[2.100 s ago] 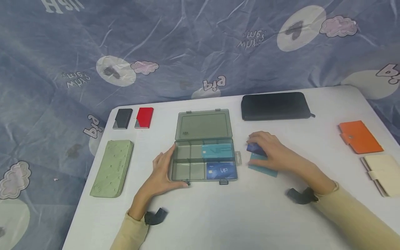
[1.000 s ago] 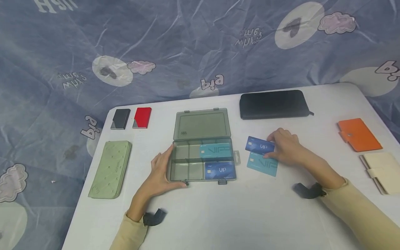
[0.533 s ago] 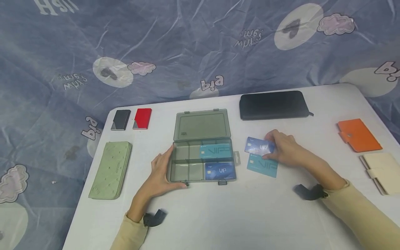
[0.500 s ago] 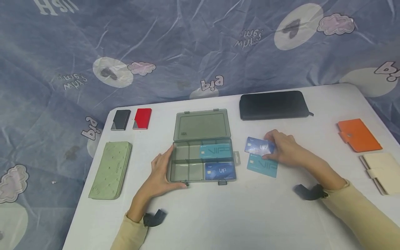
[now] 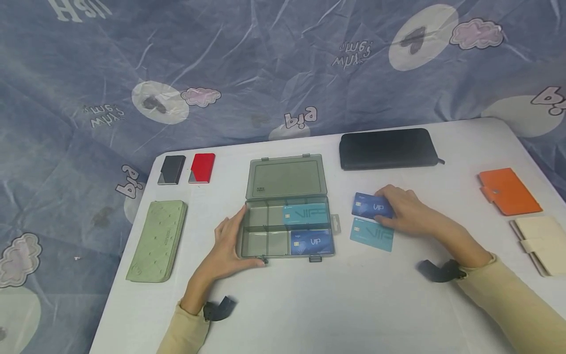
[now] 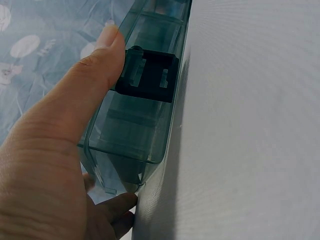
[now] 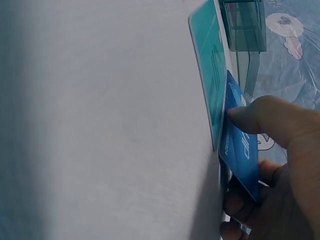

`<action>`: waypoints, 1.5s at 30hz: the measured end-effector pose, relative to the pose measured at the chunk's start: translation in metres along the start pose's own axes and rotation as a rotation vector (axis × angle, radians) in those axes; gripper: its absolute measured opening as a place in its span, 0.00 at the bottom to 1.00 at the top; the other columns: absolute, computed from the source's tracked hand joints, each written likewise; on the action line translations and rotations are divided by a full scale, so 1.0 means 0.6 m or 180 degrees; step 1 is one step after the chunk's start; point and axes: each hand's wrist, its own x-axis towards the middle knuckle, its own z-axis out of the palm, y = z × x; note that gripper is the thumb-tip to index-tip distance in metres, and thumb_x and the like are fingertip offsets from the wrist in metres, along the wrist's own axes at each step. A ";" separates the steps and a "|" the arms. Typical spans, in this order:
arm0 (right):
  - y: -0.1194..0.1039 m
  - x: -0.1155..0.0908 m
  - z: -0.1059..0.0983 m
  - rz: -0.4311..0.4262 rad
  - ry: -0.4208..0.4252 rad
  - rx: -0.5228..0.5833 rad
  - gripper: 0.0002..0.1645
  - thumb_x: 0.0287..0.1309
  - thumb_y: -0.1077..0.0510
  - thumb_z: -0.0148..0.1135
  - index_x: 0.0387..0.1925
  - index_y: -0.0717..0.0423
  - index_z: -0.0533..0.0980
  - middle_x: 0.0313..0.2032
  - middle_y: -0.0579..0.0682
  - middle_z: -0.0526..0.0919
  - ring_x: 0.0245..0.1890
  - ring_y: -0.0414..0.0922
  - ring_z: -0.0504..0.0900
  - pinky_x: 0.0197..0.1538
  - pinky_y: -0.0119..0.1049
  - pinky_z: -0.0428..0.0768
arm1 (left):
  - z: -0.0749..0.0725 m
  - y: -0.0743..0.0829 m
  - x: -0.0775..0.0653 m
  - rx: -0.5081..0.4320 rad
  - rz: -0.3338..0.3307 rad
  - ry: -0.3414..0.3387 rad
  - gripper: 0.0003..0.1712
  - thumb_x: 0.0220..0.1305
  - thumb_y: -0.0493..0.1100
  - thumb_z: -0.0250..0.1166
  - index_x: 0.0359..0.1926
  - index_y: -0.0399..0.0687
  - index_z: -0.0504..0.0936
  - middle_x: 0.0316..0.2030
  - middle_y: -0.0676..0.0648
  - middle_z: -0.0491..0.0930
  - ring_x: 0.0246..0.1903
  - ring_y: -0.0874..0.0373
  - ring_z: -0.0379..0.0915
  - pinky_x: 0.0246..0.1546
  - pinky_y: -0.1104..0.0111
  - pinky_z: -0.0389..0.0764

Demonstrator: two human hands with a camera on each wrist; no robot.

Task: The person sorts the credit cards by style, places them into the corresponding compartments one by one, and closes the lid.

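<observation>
A dark blue VIP card (image 5: 368, 204) is pinched at its right end by my right hand (image 5: 409, 212). In the right wrist view the thumb (image 7: 245, 119) lies on the card's face, with fingers behind it. Just in front lies a light teal VIP card (image 5: 371, 235) on the table. To the left stands a clear green-grey compartment box (image 5: 277, 242), its lid (image 5: 286, 178) laid back. My left hand (image 5: 226, 250) grips the box's left side, thumb along the front near a latch (image 6: 150, 75). One teal card (image 5: 305, 214) and one blue card (image 5: 311, 242) are in its right-hand compartments.
At the back of the white table (image 5: 292, 305) lies a black zip wallet (image 5: 389, 149). An orange holder (image 5: 510, 191) and a cream wallet (image 5: 541, 246) lie right. Left are a green wallet (image 5: 156, 241), a black card case (image 5: 172, 169) and a red one (image 5: 203, 167).
My right hand has drawn back to the right, uncovering the two loose cards. Most recently the blue card has shifted slightly right. The left hand keeps its place on the box.
</observation>
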 end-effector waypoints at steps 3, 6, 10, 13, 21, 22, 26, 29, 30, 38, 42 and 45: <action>0.000 0.000 0.001 0.0007 0.0016 0.0039 0.32 0.49 0.54 0.67 0.52 0.62 0.65 0.43 0.55 0.76 0.41 0.48 0.71 0.44 0.44 0.63 | 0.000 0.000 0.000 0.0002 0.0003 0.0002 0.73 0.33 0.70 0.72 0.73 0.50 0.41 0.72 0.52 0.46 0.70 0.59 0.44 0.65 0.49 0.37; 0.002 0.001 0.005 -0.0044 0.0069 0.0082 0.37 0.46 0.54 0.69 0.55 0.60 0.63 0.45 0.55 0.76 0.42 0.48 0.71 0.43 0.43 0.62 | -0.001 0.000 -0.001 0.0012 0.0000 0.0003 0.73 0.33 0.70 0.72 0.73 0.50 0.41 0.72 0.52 0.46 0.70 0.59 0.44 0.65 0.49 0.37; 0.007 0.001 0.008 -0.0118 0.0140 0.0104 0.41 0.44 0.53 0.71 0.58 0.58 0.62 0.47 0.54 0.76 0.42 0.47 0.71 0.41 0.41 0.61 | -0.001 0.000 -0.001 0.0022 -0.0015 -0.0002 0.73 0.33 0.70 0.72 0.73 0.50 0.41 0.72 0.52 0.46 0.70 0.59 0.44 0.65 0.49 0.37; 0.009 0.001 0.007 -0.0117 0.0204 0.0139 0.40 0.43 0.54 0.71 0.57 0.58 0.63 0.47 0.53 0.76 0.41 0.45 0.70 0.42 0.41 0.61 | -0.001 0.001 0.001 0.0020 -0.0019 -0.0006 0.73 0.33 0.70 0.72 0.73 0.50 0.41 0.72 0.51 0.46 0.70 0.59 0.44 0.65 0.49 0.37; -0.057 0.008 -0.016 -0.0594 0.0440 0.0154 0.36 0.41 0.53 0.72 0.54 0.55 0.68 0.43 0.47 0.77 0.42 0.42 0.70 0.42 0.40 0.60 | -0.002 0.001 0.002 0.0035 -0.0041 -0.0011 0.73 0.33 0.71 0.72 0.73 0.50 0.41 0.72 0.50 0.46 0.70 0.58 0.44 0.65 0.48 0.36; -0.073 0.011 -0.017 -0.0691 0.0444 0.0140 0.36 0.40 0.52 0.73 0.53 0.54 0.69 0.42 0.46 0.76 0.41 0.41 0.69 0.42 0.40 0.61 | -0.002 0.001 0.002 0.0034 -0.0049 -0.0014 0.73 0.33 0.71 0.72 0.73 0.50 0.41 0.72 0.50 0.46 0.70 0.58 0.44 0.65 0.48 0.36; -0.134 0.025 -0.006 -0.0975 0.0447 0.0143 0.35 0.40 0.46 0.72 0.52 0.48 0.71 0.43 0.41 0.74 0.45 0.39 0.68 0.45 0.40 0.63 | -0.004 0.000 0.000 0.0018 -0.0076 -0.0021 0.73 0.33 0.70 0.72 0.73 0.50 0.41 0.72 0.51 0.46 0.70 0.58 0.43 0.65 0.48 0.35; -0.173 0.036 0.013 -0.1132 0.0488 0.0175 0.34 0.41 0.42 0.69 0.52 0.47 0.73 0.46 0.41 0.73 0.48 0.40 0.68 0.48 0.41 0.64 | -0.004 0.000 -0.001 0.0007 -0.0098 -0.0025 0.73 0.33 0.70 0.72 0.73 0.51 0.41 0.72 0.51 0.46 0.70 0.57 0.43 0.65 0.48 0.35; -0.183 0.039 0.020 -0.1162 0.0490 0.0191 0.34 0.42 0.41 0.69 0.52 0.47 0.73 0.47 0.41 0.73 0.50 0.40 0.67 0.50 0.41 0.64 | -0.003 0.001 -0.002 0.0005 -0.0100 -0.0026 0.73 0.33 0.70 0.73 0.73 0.51 0.41 0.72 0.51 0.46 0.70 0.57 0.43 0.65 0.48 0.35; -0.222 0.047 0.066 -0.1118 0.0314 0.0166 0.34 0.45 0.37 0.66 0.54 0.46 0.74 0.53 0.44 0.71 0.58 0.43 0.64 0.59 0.46 0.62 | -0.001 0.004 0.000 0.0007 -0.0076 -0.0024 0.73 0.32 0.71 0.72 0.73 0.51 0.41 0.72 0.52 0.46 0.70 0.58 0.43 0.65 0.48 0.36; -0.220 0.046 0.073 -0.1100 0.0332 0.0099 0.35 0.46 0.36 0.65 0.55 0.47 0.74 0.56 0.47 0.70 0.60 0.45 0.63 0.60 0.48 0.62 | -0.001 0.004 0.000 0.0025 -0.0035 -0.0012 0.73 0.32 0.71 0.72 0.73 0.49 0.41 0.72 0.50 0.46 0.70 0.58 0.44 0.65 0.48 0.36; -0.216 0.044 0.075 -0.1158 0.0385 0.0080 0.37 0.46 0.36 0.66 0.56 0.48 0.73 0.57 0.49 0.70 0.61 0.47 0.62 0.61 0.50 0.61 | -0.003 0.004 0.000 0.0019 -0.0013 0.0007 0.73 0.33 0.71 0.72 0.73 0.49 0.42 0.72 0.50 0.47 0.70 0.58 0.44 0.65 0.48 0.36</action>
